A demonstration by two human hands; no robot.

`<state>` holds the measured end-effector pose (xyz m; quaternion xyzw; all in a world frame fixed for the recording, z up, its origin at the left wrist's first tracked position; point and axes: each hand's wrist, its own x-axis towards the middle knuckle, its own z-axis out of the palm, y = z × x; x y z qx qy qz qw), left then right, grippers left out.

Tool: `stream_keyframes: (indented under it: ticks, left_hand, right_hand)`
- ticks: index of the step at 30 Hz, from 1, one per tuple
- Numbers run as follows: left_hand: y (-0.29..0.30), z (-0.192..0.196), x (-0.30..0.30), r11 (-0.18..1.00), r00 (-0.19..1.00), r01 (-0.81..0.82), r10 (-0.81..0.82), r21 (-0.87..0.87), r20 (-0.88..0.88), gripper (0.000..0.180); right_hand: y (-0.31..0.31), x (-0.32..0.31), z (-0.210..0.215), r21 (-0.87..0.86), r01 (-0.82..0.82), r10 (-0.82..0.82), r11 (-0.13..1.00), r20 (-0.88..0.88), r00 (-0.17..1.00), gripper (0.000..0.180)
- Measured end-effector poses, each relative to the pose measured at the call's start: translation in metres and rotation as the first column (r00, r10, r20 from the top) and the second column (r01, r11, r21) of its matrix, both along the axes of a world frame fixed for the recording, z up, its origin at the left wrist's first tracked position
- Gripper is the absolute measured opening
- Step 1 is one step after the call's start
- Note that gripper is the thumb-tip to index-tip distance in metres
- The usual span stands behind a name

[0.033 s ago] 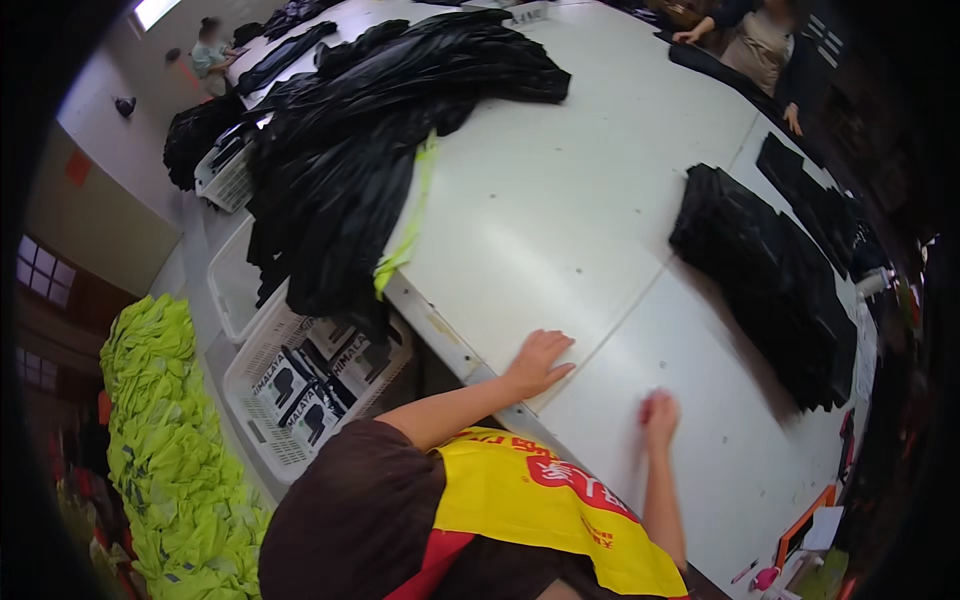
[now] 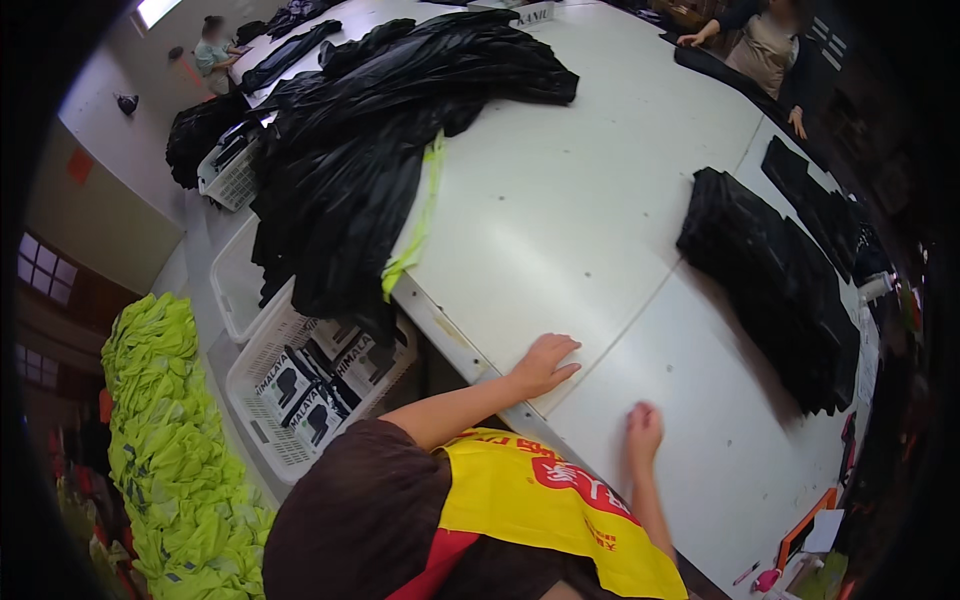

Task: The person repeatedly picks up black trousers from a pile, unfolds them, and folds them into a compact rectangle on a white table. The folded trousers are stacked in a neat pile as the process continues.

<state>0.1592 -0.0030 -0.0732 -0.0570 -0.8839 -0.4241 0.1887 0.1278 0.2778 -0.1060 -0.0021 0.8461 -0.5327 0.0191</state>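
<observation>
Head view: left hand (image 2: 545, 362) flat, fingers spread, braced on table (image 2: 560, 220); right hand (image 2: 643, 430) loosely curled, empty, resting nearby.

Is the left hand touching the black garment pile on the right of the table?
Apart. The head view shows the left hand flat on the bare white table, with a wide stretch of tabletop between it and the black garment pile.

The smooth, matt white table top (image 2: 560, 200) carries a slightly glossy, crumpled black cloth heap (image 2: 380, 130) and a matt black stack of folded fabric (image 2: 780, 280), beside a white latticed plastic basket (image 2: 262, 420) and soft neon-yellow cloth (image 2: 170, 440).
</observation>
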Motion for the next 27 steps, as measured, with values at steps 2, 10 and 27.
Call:
stream_keyframes:
  ticks: [2, 10, 27]
  left_hand:
    - [-0.032, -0.004, -0.006, 0.998, 0.999, 0.003, 0.000, 0.066, -0.052, 0.035]
    - [-0.412, 0.083, -0.091, 0.533, 0.669, -0.739, 0.509, -0.412, -0.541, 0.045]
    - [-0.339, 0.189, 0.004, 0.883, 1.000, 0.014, -0.013, -0.470, 0.006, 0.015]
  right_hand:
    - [-0.051, 0.057, 0.036, 0.269, -0.238, 0.290, 0.933, -0.174, 0.941, 0.015]
    - [-0.176, 0.069, 0.047, 0.492, -0.307, 0.509, 0.814, -0.351, 0.786, 0.007]
    - [-0.189, 0.071, 0.048, 0.562, -0.182, 0.416, 0.807, -0.322, 0.850, 0.005]
